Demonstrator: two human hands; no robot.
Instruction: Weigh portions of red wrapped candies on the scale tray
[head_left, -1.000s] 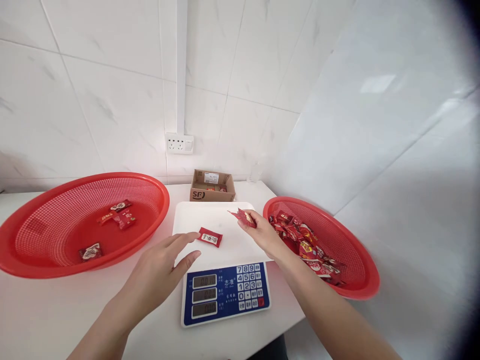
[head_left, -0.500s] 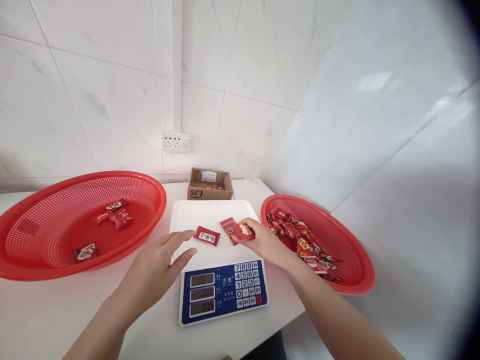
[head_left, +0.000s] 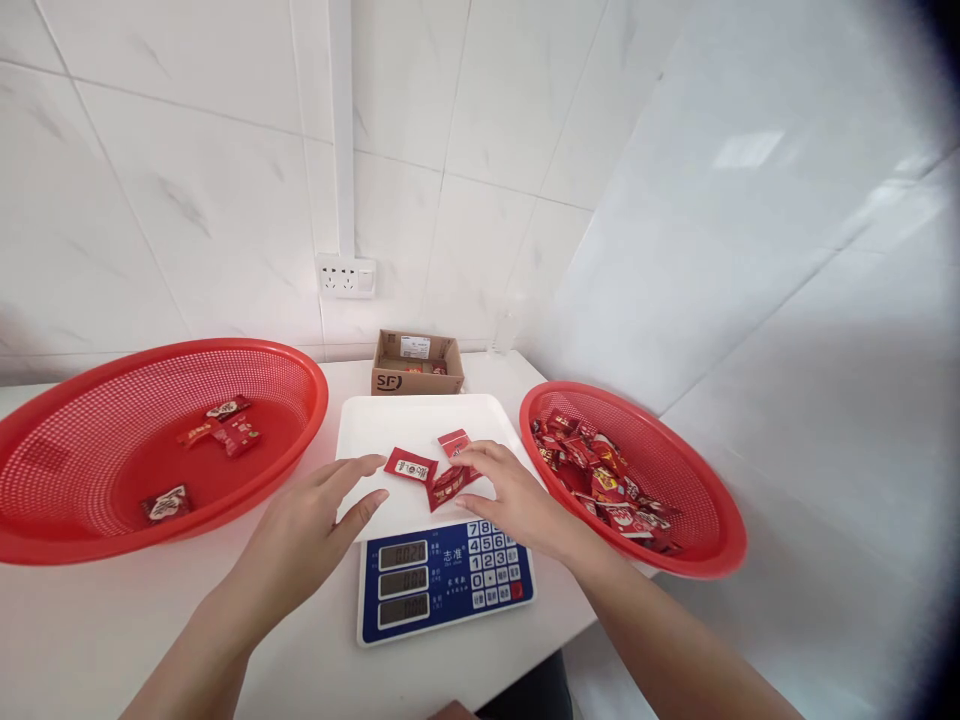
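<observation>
A white weighing scale pan (head_left: pixel 375 425) has a few red snack packets on it. The left packet (head_left: pixel 411 467) lies flat with a white label, close to the fingertips of my left hand (head_left: pixel 315 525), which is open and holds nothing. Beside it a darker red packet (head_left: pixel 450 487) rests under the fingertips of my right hand (head_left: pixel 525 500). The thumb and fingers of that hand are apart around it. Just behind, another red packet (head_left: pixel 453 441) is partly hidden by my right fingers. Below the pan, the blue scale panel (head_left: pixel 450 580) shows digits on its displays.
On the left stands a large red basket (head_left: pixel 307 400) with several packets. A second red basket (head_left: pixel 727 540) on the right holds many more. Behind the scale sit a cardboard box (head_left: pixel 420 383) with packets inside and a clear container (head_left: pixel 502 333). A socket (head_left: pixel 346 276) is on the wall.
My right hand has loosened its fingers, and the darker packet now lies on the pan beside the left one. The top display reading has changed. My left hand has barely moved.
</observation>
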